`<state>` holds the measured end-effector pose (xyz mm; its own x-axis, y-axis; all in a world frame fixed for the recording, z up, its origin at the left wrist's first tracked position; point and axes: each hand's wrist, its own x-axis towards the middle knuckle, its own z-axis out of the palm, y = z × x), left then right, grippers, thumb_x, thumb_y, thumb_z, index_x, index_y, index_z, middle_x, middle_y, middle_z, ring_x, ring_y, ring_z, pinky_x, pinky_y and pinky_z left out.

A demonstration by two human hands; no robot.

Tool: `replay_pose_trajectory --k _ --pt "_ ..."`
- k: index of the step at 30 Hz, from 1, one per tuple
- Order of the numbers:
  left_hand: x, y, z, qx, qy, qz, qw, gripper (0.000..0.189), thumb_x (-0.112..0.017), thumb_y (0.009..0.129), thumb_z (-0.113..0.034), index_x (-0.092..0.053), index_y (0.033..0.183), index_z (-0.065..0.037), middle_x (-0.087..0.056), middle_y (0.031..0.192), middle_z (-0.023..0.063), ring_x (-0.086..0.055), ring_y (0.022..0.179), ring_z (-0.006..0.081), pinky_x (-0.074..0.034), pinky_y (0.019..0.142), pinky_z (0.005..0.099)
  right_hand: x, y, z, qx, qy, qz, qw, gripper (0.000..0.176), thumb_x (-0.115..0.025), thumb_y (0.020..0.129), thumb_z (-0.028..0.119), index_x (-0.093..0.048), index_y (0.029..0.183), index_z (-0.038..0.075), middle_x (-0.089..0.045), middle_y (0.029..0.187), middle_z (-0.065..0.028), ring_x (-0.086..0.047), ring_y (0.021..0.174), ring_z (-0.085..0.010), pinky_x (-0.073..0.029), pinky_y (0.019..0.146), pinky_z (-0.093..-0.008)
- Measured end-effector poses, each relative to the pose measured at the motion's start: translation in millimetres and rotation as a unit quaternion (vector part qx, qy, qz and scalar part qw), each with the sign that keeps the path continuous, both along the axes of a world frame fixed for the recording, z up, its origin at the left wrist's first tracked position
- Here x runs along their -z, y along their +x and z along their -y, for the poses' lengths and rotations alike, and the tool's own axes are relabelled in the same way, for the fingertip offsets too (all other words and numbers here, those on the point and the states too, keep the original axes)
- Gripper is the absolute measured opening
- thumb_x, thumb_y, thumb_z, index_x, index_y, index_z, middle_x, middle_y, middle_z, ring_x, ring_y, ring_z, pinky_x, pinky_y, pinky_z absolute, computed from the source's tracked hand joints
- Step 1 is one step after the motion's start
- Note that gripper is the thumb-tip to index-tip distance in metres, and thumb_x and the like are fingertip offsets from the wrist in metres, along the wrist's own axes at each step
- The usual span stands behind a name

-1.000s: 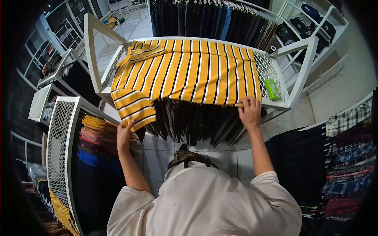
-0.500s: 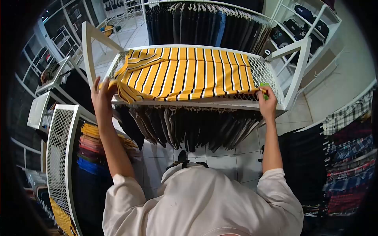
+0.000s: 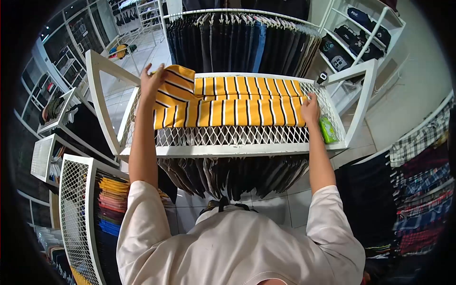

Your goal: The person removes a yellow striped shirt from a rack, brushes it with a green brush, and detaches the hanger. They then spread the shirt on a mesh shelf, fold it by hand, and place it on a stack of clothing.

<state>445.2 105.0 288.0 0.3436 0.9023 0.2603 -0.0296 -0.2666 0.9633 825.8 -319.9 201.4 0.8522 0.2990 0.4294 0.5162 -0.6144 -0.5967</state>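
A yellow shirt (image 3: 232,111) with black and white stripes lies folded lengthwise on a white mesh-topped rack (image 3: 228,151). At its left end, my left hand (image 3: 153,85) is closed on what looks like a sleeve, which is raised and turned up beside the fingers. My right hand (image 3: 311,111) pinches the shirt's right end, near the front layer's edge; the fingertips are partly hidden. Just below that hand, a small green packet (image 3: 327,130) rests on the mesh.
Dark trousers (image 3: 232,175) hang beneath the rack, and more trousers (image 3: 237,42) hang on a rail behind. White upright frames (image 3: 363,102) rise at both rack ends. Coloured clothes (image 3: 111,204) hang at left, plaid shirts (image 3: 422,190) at right. Caps (image 3: 358,40) fill shelves at back right.
The shirt's near side has been folded back over, baring the front mesh. My left hand moved up and right with the sleeve; my right hand moved slightly left, and the green packet now shows fully.
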Motion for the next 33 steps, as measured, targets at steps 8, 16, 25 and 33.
replay_pose_trajectory --k 8,16,25,33 --pt "67.0 -100.2 68.2 -0.16 0.274 -0.413 0.854 0.035 -0.06 0.096 -0.027 -0.067 0.125 -0.007 -0.07 0.111 0.0189 -0.063 0.109 0.0401 -0.044 0.102 0.0514 -4.3 -80.6 2.7 -0.011 -0.071 0.07 0.995 0.05 -0.069 0.091 0.032 -0.057 0.134 0.011 -0.058 0.131 -0.021 -0.055 0.123 -0.0407 -0.04 0.104 -0.0573" --pt "102.8 -142.4 106.4 -0.176 0.267 -0.498 0.806 0.039 -0.053 0.1 -0.02 -0.06 0.136 -0.008 -0.055 0.148 0.0141 -0.045 0.141 0.0381 -0.023 0.116 0.0669 22.8 -92.1 15.0 -0.041 -0.164 0.051 0.984 0.052 -0.06 0.098 0.044 -0.058 0.14 0.013 -0.045 0.152 -0.0238 -0.038 0.142 -0.0436 -0.027 0.117 -0.0573" --pt "44.9 -14.8 221.3 0.055 0.281 -0.247 0.926 0.031 -0.072 0.084 -0.003 -0.067 0.114 0.001 -0.068 0.105 0.0215 -0.061 0.105 0.0428 -0.05 0.092 0.048 -14.7 -63.6 14.9 -0.07 -0.117 0.008 0.991 0.046 -0.068 0.093 0.038 -0.064 0.129 0.008 -0.061 0.132 -0.0229 -0.056 0.125 -0.0412 -0.045 0.103 -0.0489" --pt "69.0 144.1 343.3 0.296 0.346 -0.162 0.875 0.023 -0.074 0.084 -0.014 -0.073 0.104 -0.002 -0.069 0.091 0.0166 -0.064 0.09 0.0342 -0.053 0.083 0.0439 -24.4 68.8 -30.4 -0.178 -0.111 0.009 0.978 0.03 -0.069 0.09 0.021 -0.071 0.113 0.002 -0.074 0.102 -0.0192 -0.073 0.094 -0.0326 -0.057 0.084 -0.0392"
